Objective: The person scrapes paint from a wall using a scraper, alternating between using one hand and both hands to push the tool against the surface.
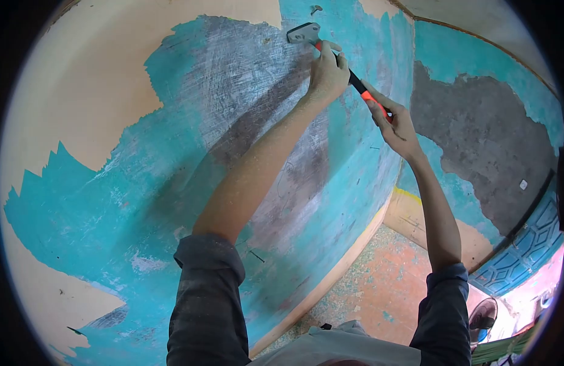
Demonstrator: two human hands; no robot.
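Both my hands are wrapped round a long-handled paint scraper [357, 82] with a black and orange handle and a grey head. My left hand [329, 74] grips it just behind the head, while my right hand [394, 124] is closed round the lower end of the handle. The scraper's head lies at the upper part of the wall [251, 73], where turquoise paint is worn down to a scratched grey-purple surface. Turquoise paint [68, 201] still covers much of the wall around it.
A bent nail [316, 10] sticks out above the scraper head. On the adjoining wall is a bare grey patch [477, 134] with a small white piece on it. Paint flakes litter the floor [379, 274]. A shoe [483, 314] and a blue patterned panel [514, 244] are at lower right.
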